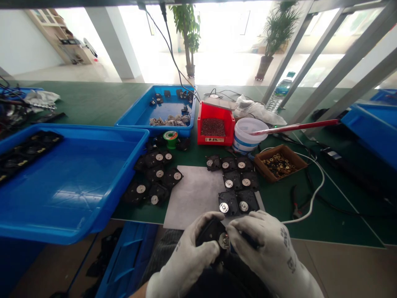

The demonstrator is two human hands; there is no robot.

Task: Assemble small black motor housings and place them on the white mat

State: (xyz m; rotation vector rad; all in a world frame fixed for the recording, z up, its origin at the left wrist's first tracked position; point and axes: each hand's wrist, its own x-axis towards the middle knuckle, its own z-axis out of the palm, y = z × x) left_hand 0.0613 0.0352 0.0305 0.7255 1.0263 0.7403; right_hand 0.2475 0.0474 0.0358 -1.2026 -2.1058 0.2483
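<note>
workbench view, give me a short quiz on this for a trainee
1. What are the left hand and the right hand, both in white fabric gloves, holding between them?
2. Which container holds the small brass-coloured rings?
a) the red plastic bin
b) the shallow brown tray
c) the large blue plastic tray
3. True or false: the white plastic bucket stands to the right of the red plastic bin.

Key:
1. A black plastic part with a round metal disc on it
2. b
3. True
</note>
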